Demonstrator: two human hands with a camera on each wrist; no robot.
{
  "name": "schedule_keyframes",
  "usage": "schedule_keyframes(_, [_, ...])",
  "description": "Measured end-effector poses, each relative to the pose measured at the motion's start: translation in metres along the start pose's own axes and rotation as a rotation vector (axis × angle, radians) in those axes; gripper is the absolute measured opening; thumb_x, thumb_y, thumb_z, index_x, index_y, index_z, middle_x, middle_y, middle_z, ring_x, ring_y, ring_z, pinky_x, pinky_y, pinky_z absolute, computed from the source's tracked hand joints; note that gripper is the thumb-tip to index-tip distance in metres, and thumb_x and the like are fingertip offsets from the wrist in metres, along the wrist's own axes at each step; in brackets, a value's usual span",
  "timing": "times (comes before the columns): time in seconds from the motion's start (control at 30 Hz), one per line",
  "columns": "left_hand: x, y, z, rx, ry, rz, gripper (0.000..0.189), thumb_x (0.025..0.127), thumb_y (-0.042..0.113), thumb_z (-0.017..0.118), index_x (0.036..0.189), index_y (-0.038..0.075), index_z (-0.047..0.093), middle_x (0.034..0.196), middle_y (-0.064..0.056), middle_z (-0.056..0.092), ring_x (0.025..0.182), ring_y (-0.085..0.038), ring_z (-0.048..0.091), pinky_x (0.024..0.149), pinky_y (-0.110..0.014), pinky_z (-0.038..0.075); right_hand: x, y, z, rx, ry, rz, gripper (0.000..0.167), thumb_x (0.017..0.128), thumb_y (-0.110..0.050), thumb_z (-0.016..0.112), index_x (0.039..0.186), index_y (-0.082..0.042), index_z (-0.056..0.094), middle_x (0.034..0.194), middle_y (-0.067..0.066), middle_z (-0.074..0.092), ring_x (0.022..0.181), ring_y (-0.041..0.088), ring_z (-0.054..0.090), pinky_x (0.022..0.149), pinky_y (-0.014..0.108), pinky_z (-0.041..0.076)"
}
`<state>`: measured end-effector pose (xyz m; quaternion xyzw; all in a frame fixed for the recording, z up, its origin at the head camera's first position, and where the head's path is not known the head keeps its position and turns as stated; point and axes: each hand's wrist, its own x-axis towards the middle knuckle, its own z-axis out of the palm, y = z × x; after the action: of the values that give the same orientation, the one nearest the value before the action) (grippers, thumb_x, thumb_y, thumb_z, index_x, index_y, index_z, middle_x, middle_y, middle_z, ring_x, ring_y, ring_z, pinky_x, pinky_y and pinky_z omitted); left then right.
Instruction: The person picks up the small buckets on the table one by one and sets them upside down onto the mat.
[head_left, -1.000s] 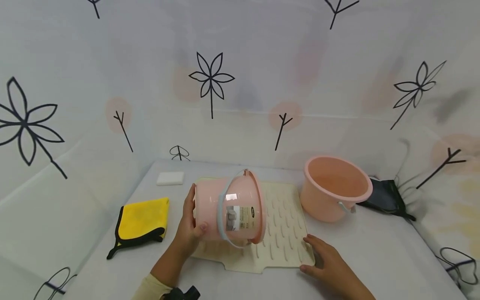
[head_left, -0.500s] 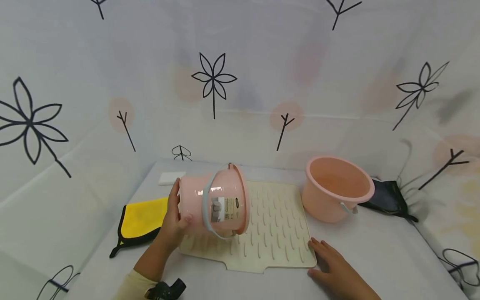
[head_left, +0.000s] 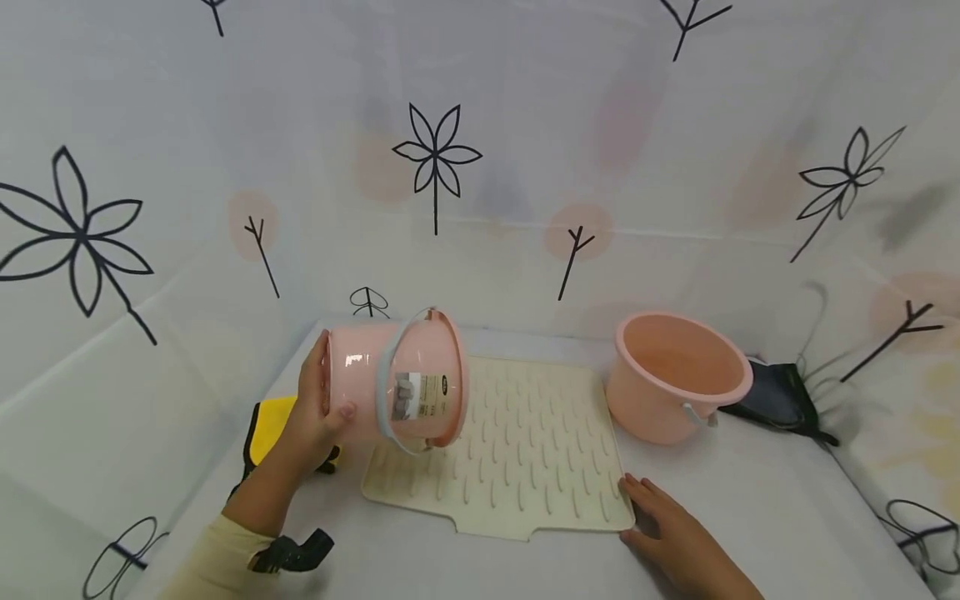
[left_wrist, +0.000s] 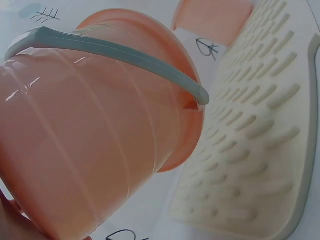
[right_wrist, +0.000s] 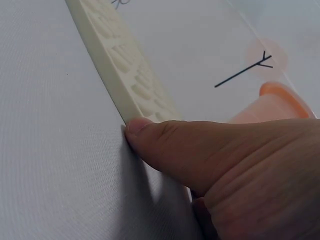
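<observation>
A pink bucket (head_left: 358, 367) lies sideways in the air, its rim facing right and its grey handle (left_wrist: 117, 52) hanging around its side. My left hand (head_left: 307, 421) grips it at the base end, the thumb on the near side and the other fingers mostly hidden behind. Beneath and to the right, a cream washboard (head_left: 517, 450) with rows of curved ridges lies flat on the table. At the washboard's near right corner rests my right hand (head_left: 675, 533), fingers loosely extended against the edge; in the right wrist view its thumb (right_wrist: 142, 130) touches the corner.
A second pink bucket (head_left: 652, 408) stands upright at the back right, with a dark cloth item (head_left: 776, 396) behind it. A folded yellow cloth (head_left: 273, 421) with black trim lies at the left, partly covered by my left arm. A patterned curtain (head_left: 495, 183) encloses the table.
My left hand has carried the bucket leftward and slightly up, away from over the washboard, partly covering the yellow cloth and hiding the white block. My right hand stays near the washboard's corner.
</observation>
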<state>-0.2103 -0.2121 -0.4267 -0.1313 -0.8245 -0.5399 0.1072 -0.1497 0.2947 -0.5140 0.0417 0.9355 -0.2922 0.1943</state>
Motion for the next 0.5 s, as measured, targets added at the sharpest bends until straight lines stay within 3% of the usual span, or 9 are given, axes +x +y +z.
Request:
schedule_keyframes(0.2, [0.005, 0.006, -0.022, 0.105, 0.005, 0.049, 0.102, 0.09, 0.034, 0.062, 0.169, 0.032, -0.003, 0.171, -0.014, 0.003, 0.144, -0.045, 0.026, 0.107, -0.076, 0.039, 0.0, 0.001, -0.001, 0.018, -0.001, -0.006, 0.097, 0.082, -0.052, 0.084, 0.161, -0.015, 0.043, 0.17, 0.018, 0.03, 0.155, 0.052, 0.021, 0.117, 0.074, 0.025])
schedule_keyframes(0.37, [0.01, 0.017, -0.038, 0.221, -0.003, 0.03, 0.103, 0.091, 0.036, 0.063, 0.169, 0.033, -0.004, 0.171, -0.018, 0.003, 0.141, -0.05, 0.028, 0.102, -0.076, 0.041, 0.0, 0.0, 0.0, 0.022, -0.002, 0.0, 0.098, 0.081, -0.053, 0.084, 0.161, -0.014, 0.042, 0.17, 0.018, 0.029, 0.155, 0.052, 0.021, 0.117, 0.074, 0.025])
schedule_keyframes(0.5, [0.014, 0.023, -0.043, 0.295, -0.025, 0.011, 0.104, 0.09, 0.038, 0.066, 0.169, 0.031, -0.001, 0.172, -0.019, 0.005, 0.142, -0.051, 0.028, 0.1, -0.077, 0.043, 0.001, 0.0, 0.0, 0.01, -0.008, 0.005, 0.099, 0.081, -0.054, 0.083, 0.161, -0.014, 0.042, 0.17, 0.019, 0.029, 0.154, 0.053, 0.022, 0.116, 0.075, 0.025])
